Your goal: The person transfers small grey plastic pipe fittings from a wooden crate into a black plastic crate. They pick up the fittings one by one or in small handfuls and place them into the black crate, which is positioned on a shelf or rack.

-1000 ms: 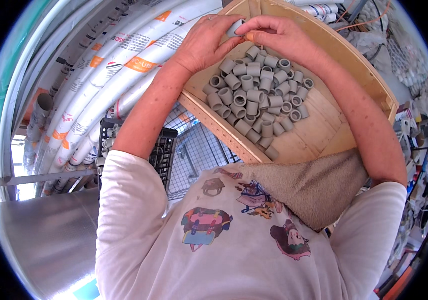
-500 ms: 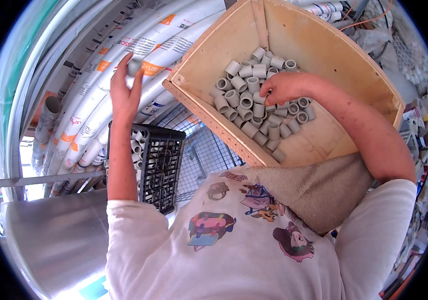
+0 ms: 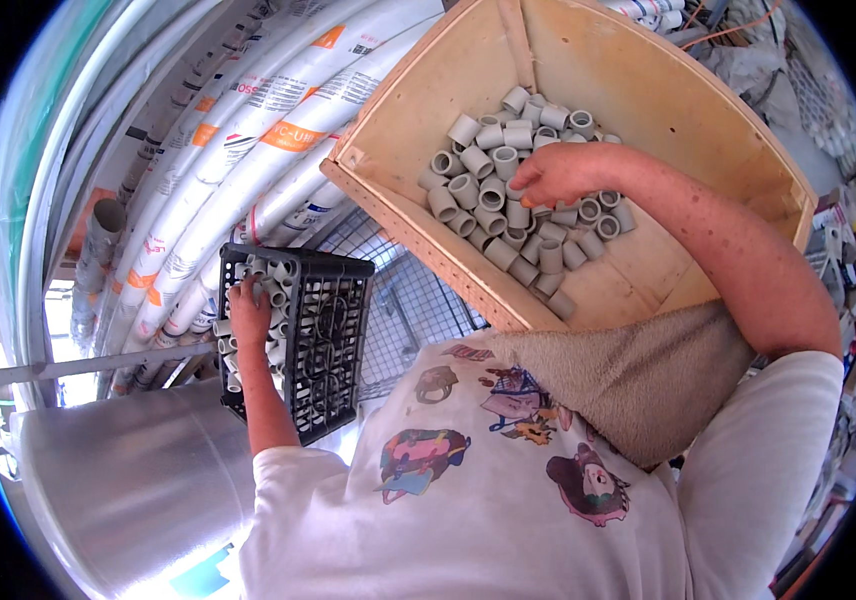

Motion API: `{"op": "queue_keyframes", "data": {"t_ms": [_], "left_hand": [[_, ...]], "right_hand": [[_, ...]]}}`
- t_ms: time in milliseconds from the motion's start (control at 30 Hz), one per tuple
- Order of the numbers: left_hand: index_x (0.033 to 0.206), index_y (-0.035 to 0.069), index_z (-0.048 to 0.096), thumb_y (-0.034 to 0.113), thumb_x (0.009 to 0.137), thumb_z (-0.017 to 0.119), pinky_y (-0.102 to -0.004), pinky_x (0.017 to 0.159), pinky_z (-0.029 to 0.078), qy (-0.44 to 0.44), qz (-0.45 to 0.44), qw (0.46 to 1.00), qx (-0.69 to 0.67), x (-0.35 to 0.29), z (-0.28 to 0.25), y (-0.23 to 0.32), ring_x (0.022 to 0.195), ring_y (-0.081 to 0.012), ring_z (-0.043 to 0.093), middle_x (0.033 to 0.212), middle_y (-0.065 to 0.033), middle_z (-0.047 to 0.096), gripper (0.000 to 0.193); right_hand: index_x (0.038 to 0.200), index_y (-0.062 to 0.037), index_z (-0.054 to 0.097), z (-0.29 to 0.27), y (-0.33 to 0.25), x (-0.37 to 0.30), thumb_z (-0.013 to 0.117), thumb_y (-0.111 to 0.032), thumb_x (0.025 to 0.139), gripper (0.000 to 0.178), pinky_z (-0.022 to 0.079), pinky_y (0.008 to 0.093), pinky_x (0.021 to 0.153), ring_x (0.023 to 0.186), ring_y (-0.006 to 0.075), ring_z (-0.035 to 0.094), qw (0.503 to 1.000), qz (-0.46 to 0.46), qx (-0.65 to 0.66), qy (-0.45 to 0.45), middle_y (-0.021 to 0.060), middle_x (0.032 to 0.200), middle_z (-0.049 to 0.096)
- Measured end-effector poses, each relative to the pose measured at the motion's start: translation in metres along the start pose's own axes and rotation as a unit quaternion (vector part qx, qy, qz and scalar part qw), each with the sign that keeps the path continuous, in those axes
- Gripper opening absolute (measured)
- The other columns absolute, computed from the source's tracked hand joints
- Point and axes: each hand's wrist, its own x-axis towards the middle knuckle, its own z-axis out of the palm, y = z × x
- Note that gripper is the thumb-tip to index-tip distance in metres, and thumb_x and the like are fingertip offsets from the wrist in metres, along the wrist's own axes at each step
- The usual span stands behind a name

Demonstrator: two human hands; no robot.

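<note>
My left hand (image 3: 250,312) reaches down into the black plastic crate (image 3: 328,340), its fingers curled round a grey pipe coupling among others there. Several short grey pipe couplings (image 3: 278,290) fill the crate, some showing their round open ends. Over to the right, my right hand (image 3: 560,172) is inside the wooden box (image 3: 638,75), palm down over a heap of grey pipe couplings (image 3: 493,195). Its fingers are bent and close together, with the tips against the heap; whatever they pinch is hidden under the hand.
Long white wrapped pipes (image 3: 218,190) with orange bands run along the left. A big shiny metal cylinder (image 3: 138,480) lies at lower left. Wire mesh (image 3: 403,300) shows between crate and box. A brown cloth (image 3: 638,370) covers the box's near corner.
My left hand has come down from in front of the white pipes, where it had a grey coupling at its fingertips, into the crate. The right hand has barely shifted over the heap.
</note>
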Motion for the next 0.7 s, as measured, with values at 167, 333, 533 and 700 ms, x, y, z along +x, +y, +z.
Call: {"op": "queue_keyframes", "data": {"t_ms": [167, 333, 533, 700], "left_hand": [[0.128, 0.004, 0.056, 0.017, 0.085, 0.07, -0.0449, 0.092, 0.047, 0.082, 0.044, 0.991, -0.093, 0.029, -0.04, 0.056, 0.106, -0.0386, 0.059, 0.115, -0.0207, 0.06, 0.047], [0.124, -0.002, 0.058, 0.006, 0.087, 0.067, -0.0382, 0.098, 0.045, 0.191, 0.089, 0.949, -0.235, 0.06, -0.117, 0.171, 0.111, -0.0305, 0.06, 0.119, -0.0186, 0.062, 0.04], [0.128, 0.001, 0.057, 0.003, 0.086, 0.067, -0.0357, 0.103, 0.042, 0.158, 0.258, 0.887, -0.349, 0.063, -0.172, 0.29, 0.117, -0.0237, 0.058, 0.123, -0.0129, 0.063, 0.044], [0.126, 0.002, 0.059, 0.004, 0.079, 0.074, -0.0389, 0.096, 0.047, 0.129, 0.346, 0.865, -0.34, 0.056, -0.175, 0.333, 0.11, -0.0324, 0.061, 0.118, -0.0164, 0.063, 0.049]], "right_hand": [[0.13, -0.0065, 0.063, 0.0, 0.0, -0.004, 0.065, -0.025, 0.089, 0.045, 0.05, 0.03, 0.064, 0.076, 0.0139, 0.06, 0.999, -0.012, 0.005, 0.04, 0.0049, 0.092, 0.069], [0.119, -0.0051, 0.069, -0.023, -0.018, -0.01, 0.063, -0.024, 0.091, 0.035, 0.05, 0.0273, 0.071, 0.079, 0.0113, 0.062, 0.991, -0.069, -0.029, 0.11, 0.0054, 0.09, 0.07], [0.122, -0.0069, 0.068, -0.022, -0.058, -0.048, 0.064, -0.015, 0.094, 0.03, 0.05, 0.0247, 0.089, 0.098, 0.0087, 0.064, 0.929, -0.287, 0.136, 0.19, 0.0038, 0.108, 0.071], [0.123, -0.0062, 0.067, -0.009, -0.08, -0.064, 0.062, -0.015, 0.095, 0.029, 0.05, 0.0262, 0.094, 0.105, 0.0086, 0.062, 0.893, -0.374, 0.199, 0.149, 0.0025, 0.113, 0.069]]}}
